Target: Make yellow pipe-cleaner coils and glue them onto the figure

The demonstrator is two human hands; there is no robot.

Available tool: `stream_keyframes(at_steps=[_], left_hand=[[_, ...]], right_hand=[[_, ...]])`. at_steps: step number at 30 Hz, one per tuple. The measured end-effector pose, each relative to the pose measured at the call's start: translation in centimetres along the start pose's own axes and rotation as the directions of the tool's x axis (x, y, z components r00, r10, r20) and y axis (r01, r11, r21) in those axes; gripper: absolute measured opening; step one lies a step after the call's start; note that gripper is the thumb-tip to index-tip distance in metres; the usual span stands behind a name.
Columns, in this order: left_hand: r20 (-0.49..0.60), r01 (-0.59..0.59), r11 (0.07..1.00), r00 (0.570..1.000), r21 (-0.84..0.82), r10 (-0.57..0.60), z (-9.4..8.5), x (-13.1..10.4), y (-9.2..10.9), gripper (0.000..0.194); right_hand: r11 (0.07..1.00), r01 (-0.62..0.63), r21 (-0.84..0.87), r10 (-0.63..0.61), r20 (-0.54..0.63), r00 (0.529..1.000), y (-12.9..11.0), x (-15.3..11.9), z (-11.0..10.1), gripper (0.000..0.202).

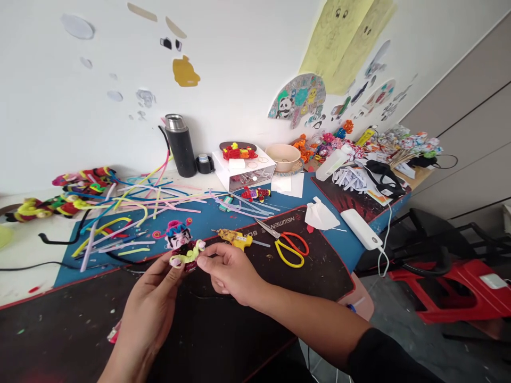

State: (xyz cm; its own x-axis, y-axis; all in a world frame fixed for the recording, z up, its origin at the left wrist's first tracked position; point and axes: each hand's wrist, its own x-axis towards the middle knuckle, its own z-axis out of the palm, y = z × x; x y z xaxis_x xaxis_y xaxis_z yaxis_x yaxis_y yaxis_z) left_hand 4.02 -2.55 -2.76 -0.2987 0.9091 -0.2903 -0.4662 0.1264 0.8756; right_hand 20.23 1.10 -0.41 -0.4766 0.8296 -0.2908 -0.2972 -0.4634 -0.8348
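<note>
A small pipe-cleaner doll (178, 239) with a white painted face, a blue and red headpiece and a dark red body is held up above the black mat. My left hand (154, 292) grips its body from below and the left. Thumb and forefinger of my right hand (233, 271) pinch the doll's right side, at the end of a pale yellow twisted strip across its front. Just behind the hands lies a yellow glue gun (235, 238). Scissors (285, 244) with one red and one yellow handle rest open to the right of it.
Loose pipe cleaners (131, 202) cover the back left, beside several finished dolls (83, 186). A black thermos (181, 146), a white box (244, 170) and a beige bowl (282, 155) stand along the wall. Crumpled tissue (319, 213) and a white power strip (361, 230) lie at right.
</note>
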Motion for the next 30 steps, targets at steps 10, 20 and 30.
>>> stream_keyframes(at_steps=[10,20,30], left_hand=[[-0.019,-0.017,0.998,1.000,0.055,0.018,-0.09,-0.06,-0.20,0.052],[0.001,0.045,0.999,0.999,-0.014,-0.045,0.35,-0.16,0.13,0.048],[-0.014,0.095,0.992,0.995,-0.085,-0.097,0.62,-0.23,0.17,0.049]], right_hand=[[0.998,-0.011,0.054,0.012,-0.004,1.000,0.53,0.31,0.03,0.065],[0.994,-0.009,0.106,0.010,-0.012,1.000,0.39,0.51,0.39,0.068],[0.994,-0.001,0.109,0.004,-0.026,1.000,0.50,0.59,0.44,0.067]])
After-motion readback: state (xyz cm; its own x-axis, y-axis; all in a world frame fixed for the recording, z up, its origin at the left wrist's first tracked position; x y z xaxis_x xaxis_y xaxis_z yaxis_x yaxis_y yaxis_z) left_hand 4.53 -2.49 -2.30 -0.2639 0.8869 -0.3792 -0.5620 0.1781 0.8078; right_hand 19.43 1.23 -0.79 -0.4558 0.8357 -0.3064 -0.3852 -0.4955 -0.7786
